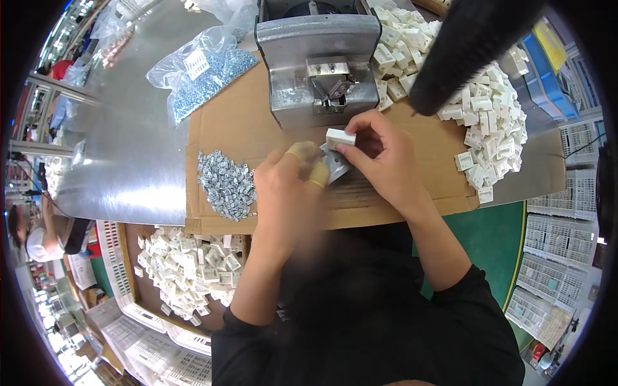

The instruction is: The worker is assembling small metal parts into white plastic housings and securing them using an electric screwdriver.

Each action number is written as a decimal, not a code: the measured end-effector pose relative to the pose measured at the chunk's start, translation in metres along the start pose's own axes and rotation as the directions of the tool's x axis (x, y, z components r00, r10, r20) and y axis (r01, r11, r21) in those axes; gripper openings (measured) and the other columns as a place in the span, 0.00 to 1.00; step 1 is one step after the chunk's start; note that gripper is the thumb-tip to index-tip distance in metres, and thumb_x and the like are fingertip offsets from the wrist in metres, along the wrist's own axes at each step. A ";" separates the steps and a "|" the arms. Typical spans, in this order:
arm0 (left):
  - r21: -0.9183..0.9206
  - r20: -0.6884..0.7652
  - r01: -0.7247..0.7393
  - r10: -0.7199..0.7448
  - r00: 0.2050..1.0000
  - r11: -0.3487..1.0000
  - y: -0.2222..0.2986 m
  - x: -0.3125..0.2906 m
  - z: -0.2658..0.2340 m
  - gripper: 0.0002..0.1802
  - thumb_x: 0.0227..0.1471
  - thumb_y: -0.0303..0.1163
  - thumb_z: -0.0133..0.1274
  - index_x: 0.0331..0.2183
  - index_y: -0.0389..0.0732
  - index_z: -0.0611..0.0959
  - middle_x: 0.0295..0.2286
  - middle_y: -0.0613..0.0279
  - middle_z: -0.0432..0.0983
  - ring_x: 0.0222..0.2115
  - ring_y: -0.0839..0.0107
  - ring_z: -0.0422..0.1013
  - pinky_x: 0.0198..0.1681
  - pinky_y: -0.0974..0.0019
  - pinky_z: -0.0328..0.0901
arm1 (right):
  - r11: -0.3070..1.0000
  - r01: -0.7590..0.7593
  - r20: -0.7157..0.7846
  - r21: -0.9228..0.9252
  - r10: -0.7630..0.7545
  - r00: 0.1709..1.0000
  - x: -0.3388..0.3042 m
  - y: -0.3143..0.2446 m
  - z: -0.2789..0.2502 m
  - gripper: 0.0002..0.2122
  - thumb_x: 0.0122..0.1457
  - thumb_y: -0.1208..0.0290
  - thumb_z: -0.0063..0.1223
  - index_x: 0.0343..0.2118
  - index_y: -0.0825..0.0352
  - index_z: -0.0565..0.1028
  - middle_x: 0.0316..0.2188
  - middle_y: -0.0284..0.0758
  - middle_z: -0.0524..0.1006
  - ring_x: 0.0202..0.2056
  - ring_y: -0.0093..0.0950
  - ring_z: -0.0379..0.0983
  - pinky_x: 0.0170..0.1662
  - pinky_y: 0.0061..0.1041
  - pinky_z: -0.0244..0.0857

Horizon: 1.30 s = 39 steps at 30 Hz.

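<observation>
White block [340, 137] sits pinched in the right hand [384, 154]; left hand [290, 177] blurred, can't tell its hold. Heaped blocks [492, 122] right: finished or waiting, unclear.

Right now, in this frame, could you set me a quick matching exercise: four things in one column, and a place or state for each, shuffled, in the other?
1. Right hand
2. Metal bits
3. Left hand
4. Machine

A. Wears yellow finger covers
B. Stands beyond the hands
C. Pinches a white block
D. Heaped loose on the left side of the cardboard

Pairs: 1-C, 2-D, 3-A, 4-B.
</observation>
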<state>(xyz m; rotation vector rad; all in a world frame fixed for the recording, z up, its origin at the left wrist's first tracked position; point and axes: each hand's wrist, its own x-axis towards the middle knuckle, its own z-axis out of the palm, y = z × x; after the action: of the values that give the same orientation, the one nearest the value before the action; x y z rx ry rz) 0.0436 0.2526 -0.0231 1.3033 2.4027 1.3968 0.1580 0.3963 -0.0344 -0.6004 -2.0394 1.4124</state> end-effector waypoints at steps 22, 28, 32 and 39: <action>-0.059 0.029 0.145 -0.144 0.989 0.988 0.002 -0.004 -0.004 0.11 0.48 0.21 0.61 0.37 0.34 0.87 0.33 0.49 0.78 0.29 0.54 0.77 0.33 0.57 0.71 | 0.833 0.437 0.042 -0.339 -0.451 0.892 -0.019 -0.016 0.010 0.15 0.49 0.77 0.69 0.42 0.66 0.83 0.33 0.35 0.80 0.33 0.34 0.76 0.36 0.30 0.72; 0.222 0.337 -0.039 -0.039 0.941 0.974 0.000 0.005 -0.055 0.30 0.43 0.25 0.68 0.50 0.30 0.81 0.42 0.51 0.78 0.36 0.59 0.78 0.39 0.60 0.71 | 0.674 0.623 0.376 -0.397 -0.500 0.780 -0.006 -0.027 -0.007 0.15 0.48 0.72 0.70 0.40 0.63 0.82 0.32 0.33 0.77 0.34 0.34 0.74 0.36 0.31 0.71; 0.093 0.292 -0.039 0.010 0.956 0.995 0.009 0.004 -0.046 0.34 0.41 0.28 0.70 0.52 0.31 0.79 0.44 0.51 0.76 0.37 0.58 0.77 0.42 0.58 0.72 | 0.818 0.574 0.010 -0.020 -0.574 0.819 0.044 -0.067 -0.009 0.17 0.51 0.67 0.71 0.42 0.67 0.80 0.34 0.34 0.79 0.35 0.29 0.76 0.38 0.30 0.72; 0.137 0.173 -0.133 0.109 0.979 0.982 -0.003 -0.007 -0.014 0.36 0.39 0.34 0.73 0.52 0.35 0.80 0.43 0.52 0.77 0.38 0.55 0.76 0.43 0.57 0.71 | 0.683 0.730 -0.304 -0.004 -0.697 0.650 0.123 -0.134 0.038 0.21 0.58 0.49 0.54 0.34 0.67 0.76 0.26 0.36 0.77 0.26 0.29 0.74 0.31 0.28 0.70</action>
<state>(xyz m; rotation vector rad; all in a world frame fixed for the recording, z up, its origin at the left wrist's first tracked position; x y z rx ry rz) 0.0401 0.2380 -0.0195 1.5576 2.3907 1.1033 0.0376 0.4058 0.1063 0.0906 -1.6476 0.8809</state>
